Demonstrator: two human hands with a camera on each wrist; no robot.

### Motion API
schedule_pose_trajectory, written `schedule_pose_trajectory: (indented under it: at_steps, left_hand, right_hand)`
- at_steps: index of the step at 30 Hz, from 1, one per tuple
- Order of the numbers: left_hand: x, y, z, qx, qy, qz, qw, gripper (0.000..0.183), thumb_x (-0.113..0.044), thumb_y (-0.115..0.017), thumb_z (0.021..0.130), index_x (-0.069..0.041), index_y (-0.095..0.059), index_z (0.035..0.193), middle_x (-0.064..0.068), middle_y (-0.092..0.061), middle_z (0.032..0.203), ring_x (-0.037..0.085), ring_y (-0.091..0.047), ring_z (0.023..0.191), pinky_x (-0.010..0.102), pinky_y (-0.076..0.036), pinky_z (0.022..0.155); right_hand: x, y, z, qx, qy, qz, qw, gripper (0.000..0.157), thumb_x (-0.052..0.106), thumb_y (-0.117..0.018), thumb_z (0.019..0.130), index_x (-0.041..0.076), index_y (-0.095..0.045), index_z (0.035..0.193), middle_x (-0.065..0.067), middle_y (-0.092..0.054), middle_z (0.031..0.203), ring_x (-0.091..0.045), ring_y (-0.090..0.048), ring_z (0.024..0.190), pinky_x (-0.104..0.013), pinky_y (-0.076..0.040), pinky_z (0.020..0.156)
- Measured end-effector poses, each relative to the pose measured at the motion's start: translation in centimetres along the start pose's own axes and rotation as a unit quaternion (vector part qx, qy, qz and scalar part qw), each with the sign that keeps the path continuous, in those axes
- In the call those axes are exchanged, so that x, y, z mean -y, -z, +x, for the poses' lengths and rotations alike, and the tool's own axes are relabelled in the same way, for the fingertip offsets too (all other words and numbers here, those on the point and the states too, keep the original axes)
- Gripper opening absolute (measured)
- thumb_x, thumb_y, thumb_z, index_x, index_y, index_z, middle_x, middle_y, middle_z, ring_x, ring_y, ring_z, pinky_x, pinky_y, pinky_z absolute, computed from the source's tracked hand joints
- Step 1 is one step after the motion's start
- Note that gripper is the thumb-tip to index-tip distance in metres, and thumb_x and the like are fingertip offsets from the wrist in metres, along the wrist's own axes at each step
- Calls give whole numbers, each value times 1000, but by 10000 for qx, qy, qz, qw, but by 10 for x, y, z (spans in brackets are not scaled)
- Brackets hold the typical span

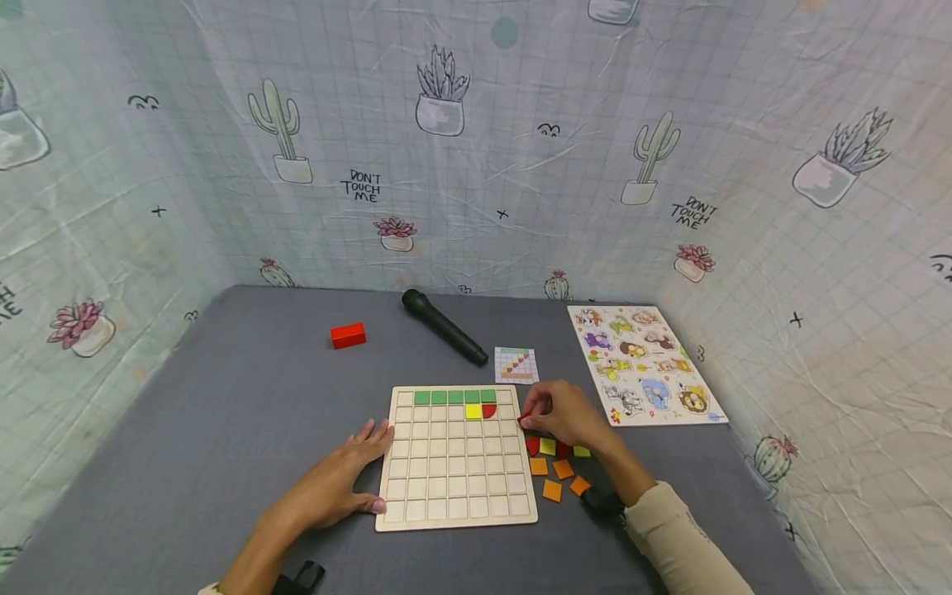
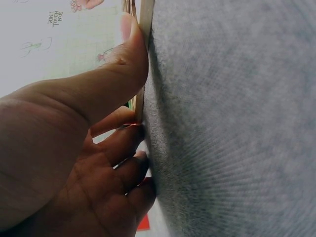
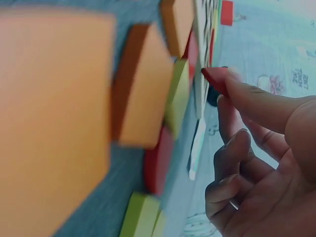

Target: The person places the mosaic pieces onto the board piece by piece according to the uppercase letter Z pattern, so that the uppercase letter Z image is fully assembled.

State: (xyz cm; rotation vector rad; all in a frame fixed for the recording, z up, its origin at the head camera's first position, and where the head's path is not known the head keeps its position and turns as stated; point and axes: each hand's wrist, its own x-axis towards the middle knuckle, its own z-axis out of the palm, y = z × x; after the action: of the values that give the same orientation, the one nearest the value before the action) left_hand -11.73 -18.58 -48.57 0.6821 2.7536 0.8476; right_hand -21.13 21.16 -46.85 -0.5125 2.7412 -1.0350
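Observation:
A wooden grid board (image 1: 457,487) lies flat on the table. Several green squares (image 1: 455,397) sit in its far row. In the second row are a yellow square (image 1: 473,411) and a red round-edged piece (image 1: 488,411). My left hand (image 1: 335,479) rests against the board's left side, fingers spread, with the thumb at the near left corner. Between thumb and finger, my right hand (image 1: 568,413) pinches a small red piece (image 3: 215,81) by the board's right edge; its full shape is hidden. Loose orange squares (image 1: 552,491), yellow squares (image 1: 547,446) and red pieces (image 1: 532,446) lie under and beside that hand.
Beyond the board lie a small pattern card (image 1: 516,365) and a black microphone (image 1: 446,328). A red block (image 1: 348,335) is at the back left. At the right lies an animal picture board (image 1: 647,364). A printed cloth (image 1: 476,182) closes off the back and sides.

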Motion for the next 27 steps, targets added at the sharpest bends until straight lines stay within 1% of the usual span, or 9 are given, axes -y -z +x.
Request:
schedule_pose_trajectory:
  at_steps: [5, 8, 13, 16, 23, 27]
  left_hand:
    - [0, 0, -1, -30, -50, -37, 10000, 104, -32, -91, 78, 1, -39, 163, 21, -32, 172, 48, -24, 161, 66, -25, 128]
    - [0, 0, -1, -29, -55, -5, 10000, 104, -32, -91, 78, 0, -39, 163, 21, -33, 172, 48, -25, 161, 66, -26, 128]
    - [-1, 1, -1, -7, -3, -25, 10000, 105, -33, -91, 79, -1, -38, 163, 19, -32, 173, 46, -23, 162, 65, -24, 129]
    - [-1, 1, 0, 2, 6, -64, 10000, 105, -33, -91, 79, -1, -38, 164, 19, -31, 173, 46, -23, 162, 65, -24, 129]
    - [0, 1, 0, -34, -42, -25, 10000, 105, -32, -91, 79, 0, -38, 163, 20, -32, 173, 47, -24, 162, 65, -25, 129]
    - [1, 1, 0, -52, -56, -3, 10000, 105, -32, -91, 79, 0, -38, 163, 20, -32, 172, 47, -24, 162, 65, -25, 128]
  right_hand:
    - [13, -7, 7, -31, -88, 106, 9999, 15, 17, -86, 90, 18, -72, 88, 5, -68, 78, -15, -58, 68, -27, -47, 58]
    - [22, -11, 12, -9, -46, 112, 9999, 15, 16, -87, 90, 17, -71, 88, 4, -68, 79, -15, -58, 68, -26, -46, 57]
    - [35, -20, 19, -7, 84, -31, 10000, 18, 18, -89, 87, 17, -71, 84, 4, -67, 82, -14, -57, 69, -26, -45, 59]
    - [40, -26, 23, 0, 30, -69, 10000, 20, 20, -91, 86, 18, -72, 81, 4, -66, 83, -14, -57, 69, -26, -45, 61]
    - [50, -39, 33, 13, -86, -114, 9999, 21, 21, -91, 85, 18, -72, 79, 3, -65, 78, -14, -59, 70, -29, -46, 61]
    - [54, -47, 37, 137, -106, -330, 9993, 20, 23, -90, 86, 20, -72, 78, 5, -64, 72, -13, -59, 67, -29, -46, 58]
